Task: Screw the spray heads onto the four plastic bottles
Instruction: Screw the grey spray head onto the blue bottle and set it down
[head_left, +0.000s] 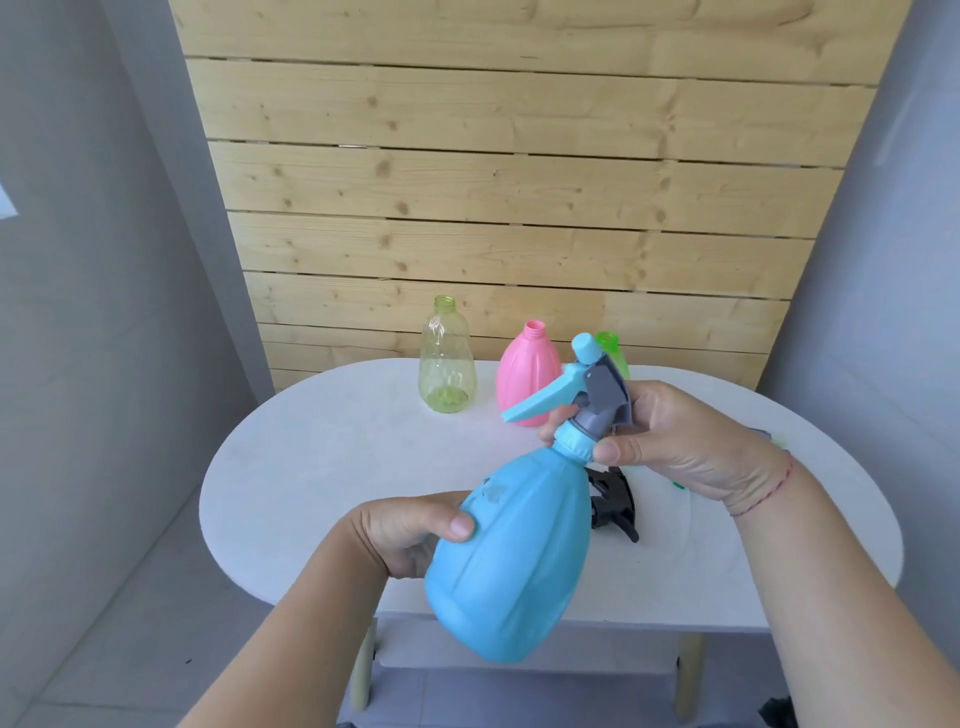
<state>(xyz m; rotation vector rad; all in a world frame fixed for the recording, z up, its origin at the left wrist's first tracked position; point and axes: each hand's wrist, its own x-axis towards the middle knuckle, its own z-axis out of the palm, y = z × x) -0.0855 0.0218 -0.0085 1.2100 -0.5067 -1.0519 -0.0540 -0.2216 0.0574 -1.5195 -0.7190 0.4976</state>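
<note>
We hold the blue bottle (511, 545) above the table (311, 467), left hand (410, 530) wrapped around its body, right hand (670, 441) pinching the spray head's collar (574, 441), likely tightening; three bottles await heads

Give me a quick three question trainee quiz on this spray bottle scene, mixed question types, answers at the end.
1. True or false: the pink bottle already has a spray head.
2. Which hand grips the collar of the blue bottle? A) left hand B) right hand
3. Fill in: a loose spray head lying on the table is coloured ____.

Key: 1 false; 2 B; 3 black.
</note>
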